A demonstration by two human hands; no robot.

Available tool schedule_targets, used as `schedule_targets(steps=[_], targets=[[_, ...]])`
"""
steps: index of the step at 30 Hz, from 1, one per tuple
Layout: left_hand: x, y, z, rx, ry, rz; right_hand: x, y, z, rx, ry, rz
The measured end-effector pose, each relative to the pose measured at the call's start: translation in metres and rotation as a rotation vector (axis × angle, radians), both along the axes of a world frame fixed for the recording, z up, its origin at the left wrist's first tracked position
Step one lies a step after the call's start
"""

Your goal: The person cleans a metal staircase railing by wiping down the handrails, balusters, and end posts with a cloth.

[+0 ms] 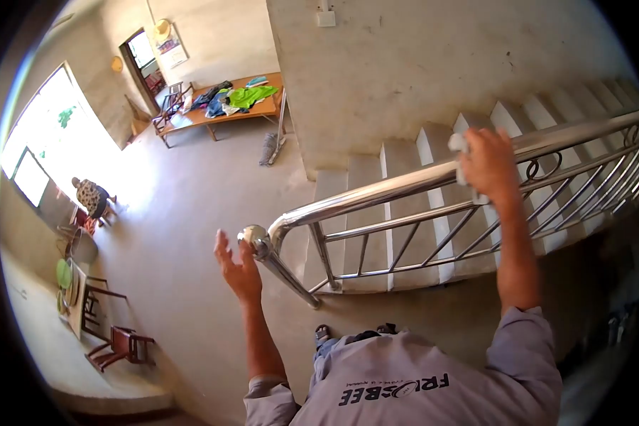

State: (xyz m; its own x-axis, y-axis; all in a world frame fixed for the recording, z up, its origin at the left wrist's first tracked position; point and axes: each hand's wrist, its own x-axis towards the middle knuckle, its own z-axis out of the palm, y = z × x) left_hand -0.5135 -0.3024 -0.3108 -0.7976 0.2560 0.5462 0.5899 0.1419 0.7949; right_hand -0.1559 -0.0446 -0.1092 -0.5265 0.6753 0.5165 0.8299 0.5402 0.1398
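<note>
My right hand [491,167] is closed around a whitish cloth [459,145] and presses it against the shiny metal handrail [376,196]. Edges of the cloth show at the left and below the fingers; the rest is hidden under the hand. Beside the round metal ball [253,237] that tops the end post [291,279], my left hand [240,275] is raised with its fingers apart. It holds nothing, and I cannot tell whether it touches the ball. Slanted bars and curled rings fill the railing below the handrail.
Concrete steps [366,234] climb to the right behind the railing. At the back a wooden bed [192,121] carries clothes [252,96]. A person [92,197] sits low near the bright doorway [57,142]. Left stand a table [76,312] and a chair [124,346].
</note>
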Motion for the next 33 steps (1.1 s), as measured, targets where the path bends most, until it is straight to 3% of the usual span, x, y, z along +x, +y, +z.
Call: schedule_targets(steps=[3, 5, 11, 12, 14, 15, 16, 20, 24, 27, 30, 33], targets=[[-0.033, 0.013, -0.002, -0.185, -0.102, -0.313, -0.077, -0.012, -0.035, -0.226, -0.070, 0.033], [-0.039, 0.021, -0.019, -0.037, -0.036, -0.387, -0.129, -0.019, -0.074, -0.288, -0.063, 0.045], [-0.044, 0.014, -0.011, -0.053, -0.041, -0.467, -0.275, -0.059, -0.149, -0.601, -0.189, 0.233], [-0.048, 0.016, -0.019, -0.017, 0.007, -0.474, -0.293, -0.059, -0.173, -0.516, -0.129, 0.303], [-0.050, 0.016, -0.026, 0.005, -0.091, -0.528, -0.315, -0.058, -0.202, -0.597, -0.132, 0.437], [-0.048, 0.018, -0.029, 0.013, -0.183, -0.547, -0.322, -0.062, -0.206, -0.491, -0.199, 0.467], [-0.049, 0.018, -0.028, 0.012, -0.117, -0.546, -0.323, -0.063, -0.210, -0.513, -0.195, 0.436], [-0.050, 0.014, -0.024, 0.009, -0.082, -0.568, -0.288, -0.057, -0.186, -0.463, -0.128, 0.384], [-0.048, 0.018, -0.024, 0.059, -0.057, -0.562, -0.198, -0.045, -0.124, -0.427, -0.096, 0.116], [-0.051, 0.022, -0.033, 0.097, -0.044, -0.563, -0.106, -0.039, -0.075, -0.134, 0.145, 0.048], [-0.046, 0.024, -0.031, 0.092, -0.061, -0.562, -0.013, -0.009, -0.046, 0.449, 0.348, -0.122], [-0.047, 0.025, -0.036, 0.119, -0.032, -0.559, 0.021, -0.006, -0.046, 0.563, 0.715, -0.280]])
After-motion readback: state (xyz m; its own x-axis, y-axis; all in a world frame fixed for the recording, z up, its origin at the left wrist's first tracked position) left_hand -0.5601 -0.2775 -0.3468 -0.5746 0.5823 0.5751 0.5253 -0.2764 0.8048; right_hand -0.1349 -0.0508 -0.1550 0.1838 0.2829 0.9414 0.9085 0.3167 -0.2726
